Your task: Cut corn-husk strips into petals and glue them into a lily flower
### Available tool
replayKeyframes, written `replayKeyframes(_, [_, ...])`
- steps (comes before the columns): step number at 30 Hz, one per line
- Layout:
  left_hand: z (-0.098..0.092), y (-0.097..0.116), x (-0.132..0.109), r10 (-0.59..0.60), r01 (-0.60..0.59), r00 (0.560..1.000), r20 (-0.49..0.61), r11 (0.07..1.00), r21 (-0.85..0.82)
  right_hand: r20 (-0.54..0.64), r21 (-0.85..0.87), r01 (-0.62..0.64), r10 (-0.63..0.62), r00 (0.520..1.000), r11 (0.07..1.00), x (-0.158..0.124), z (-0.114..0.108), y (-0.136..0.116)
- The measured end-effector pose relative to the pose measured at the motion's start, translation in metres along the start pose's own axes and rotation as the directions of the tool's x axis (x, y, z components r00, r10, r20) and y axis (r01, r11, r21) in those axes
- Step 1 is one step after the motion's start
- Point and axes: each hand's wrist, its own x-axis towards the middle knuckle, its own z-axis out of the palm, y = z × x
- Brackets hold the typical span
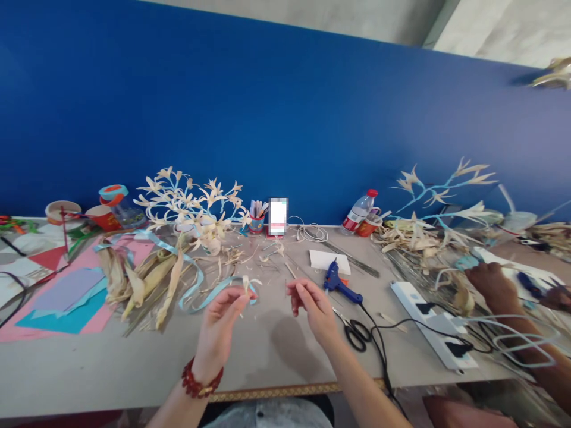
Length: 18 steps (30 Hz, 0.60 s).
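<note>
My left hand (219,318), with a red bead bracelet at the wrist, pinches a small pale husk flower (245,282) between thumb and fingertips. Across from it, my right hand (314,306) is closed in a pinch at about the same height. Something thin and faint shows at its fingertips, too small to name. The two hands are apart above the grey table (276,362). Light blue ribbon (191,304) curls behind my left hand. Black-handled scissors (357,334) and a blue glue gun (339,284) lie to the right of my right hand.
Husk flower branches (191,202) stand at the back left, near dried husks (143,282) and coloured paper (66,315). A phone (278,217) leans at the back. Right are a bottle (359,213), a corded power strip (432,327) and another person's hand (491,285).
</note>
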Motion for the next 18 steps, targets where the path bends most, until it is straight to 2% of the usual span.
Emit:
replayKeyframes(3, [-0.014,-0.002,0.010,0.002,-0.007,0.996,-0.091,0.999,-0.054,-0.035,-0.198,-0.017,0.010,0.999,0.980,0.007,-0.020,0.006])
replayKeyframes(8, [-0.028,-0.003,0.021,0.012,-0.025,0.988,-0.154,0.997,-0.078,-0.048,-0.526,0.020,-0.053,0.997,0.850,0.014,-0.050,0.013])
replayKeyframes(12, [-0.033,-0.002,0.024,0.039,-0.057,0.979,-0.201,0.995,-0.084,-0.113,-0.674,0.015,-0.123,0.986,0.739,0.016,-0.082,0.022])
replayKeyframes(15, [-0.035,-0.003,0.024,0.031,-0.044,0.978,-0.205,0.997,-0.057,-0.252,-0.788,-0.072,-0.213,0.944,0.612,0.014,-0.114,0.028])
replayKeyframes(18, [-0.033,-0.007,0.021,0.004,-0.011,0.983,-0.185,0.999,-0.041,-0.314,-0.825,-0.138,-0.241,0.918,0.549,0.014,-0.145,0.027])
